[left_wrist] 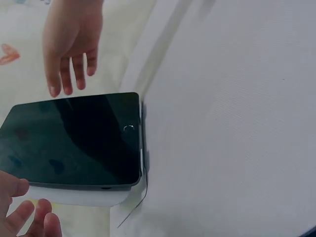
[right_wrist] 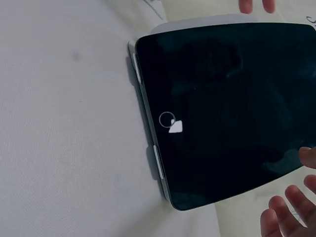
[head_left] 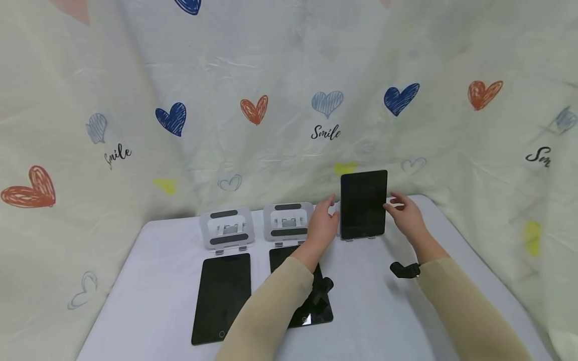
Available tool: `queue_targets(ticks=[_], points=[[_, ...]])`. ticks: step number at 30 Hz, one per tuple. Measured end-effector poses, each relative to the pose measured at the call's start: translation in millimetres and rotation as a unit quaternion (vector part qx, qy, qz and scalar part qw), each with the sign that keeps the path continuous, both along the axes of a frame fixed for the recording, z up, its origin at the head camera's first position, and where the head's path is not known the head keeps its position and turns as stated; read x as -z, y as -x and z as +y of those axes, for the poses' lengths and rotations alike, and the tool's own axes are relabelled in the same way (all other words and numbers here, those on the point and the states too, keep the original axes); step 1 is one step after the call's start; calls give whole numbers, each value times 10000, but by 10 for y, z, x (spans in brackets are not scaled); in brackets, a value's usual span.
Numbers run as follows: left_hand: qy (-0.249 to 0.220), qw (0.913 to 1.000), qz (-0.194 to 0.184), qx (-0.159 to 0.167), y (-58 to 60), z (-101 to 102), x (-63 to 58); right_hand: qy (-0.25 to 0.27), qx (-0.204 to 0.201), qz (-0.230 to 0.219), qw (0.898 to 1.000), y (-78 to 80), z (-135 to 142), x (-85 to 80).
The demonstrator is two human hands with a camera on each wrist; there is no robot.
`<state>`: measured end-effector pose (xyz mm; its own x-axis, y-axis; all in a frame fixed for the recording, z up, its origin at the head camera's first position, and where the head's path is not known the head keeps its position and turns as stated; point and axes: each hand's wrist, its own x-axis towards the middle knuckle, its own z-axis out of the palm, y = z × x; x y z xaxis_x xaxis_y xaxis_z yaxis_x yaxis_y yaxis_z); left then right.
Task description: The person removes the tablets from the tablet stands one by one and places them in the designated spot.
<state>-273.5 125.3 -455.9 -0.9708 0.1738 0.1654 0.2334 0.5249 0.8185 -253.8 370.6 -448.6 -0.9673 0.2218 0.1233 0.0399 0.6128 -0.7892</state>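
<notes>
A black tablet stands upright on a stand at the back right of the table. In the left wrist view, the pale stand shows along one edge of the tablet. My left hand is just off the tablet's left side, fingers spread and holding nothing. On the opposite side is my right hand, its fingers loosely bent. The right thumb overlaps the tablet's edge in the right wrist view; whether it touches, I cannot tell. Fingers of the right hand hang apart from the screen in the left wrist view.
Two grey-white stands with dark pads sit left of the upright tablet. Before them lie two black tablets, one at the left, another partly under my left forearm. A heart-printed curtain hangs behind the white table.
</notes>
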Motion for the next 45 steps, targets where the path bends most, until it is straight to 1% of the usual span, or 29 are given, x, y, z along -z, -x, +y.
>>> queue_targets(ticks=[3, 11, 18, 24, 30, 36, 40, 45], points=[[82, 10000, 38, -28, 26, 29, 3, -97, -74, 37, 9999, 34, -45, -2], [26, 10000, -26, -75, 33, 84, 27, -140, -218, -112, 9996, 79, -139, 19], [-26, 9997, 113, -237, 56, 111, 72, -208, -139, -80, 9997, 56, -161, 3], [-229, 9993, 87, -286, 45, 134, 128, -372, -61, 41, 9993, 23, -143, 61], [-391, 9980, 390, -321, 43, 144, 191, -386, 65, 292, 9988, 0, -127, 119], [-278, 9957, 818, -331, 62, 142, 273, -271, 262, 750, 9965, -18, -103, 162], [-182, 9938, 1042, -336, 58, 151, 291, 0, 456, 955, 9944, -30, -81, 192], [-286, 9930, 1107, -310, 46, 171, 302, 442, 581, 1166, 9905, -39, -54, 224]])
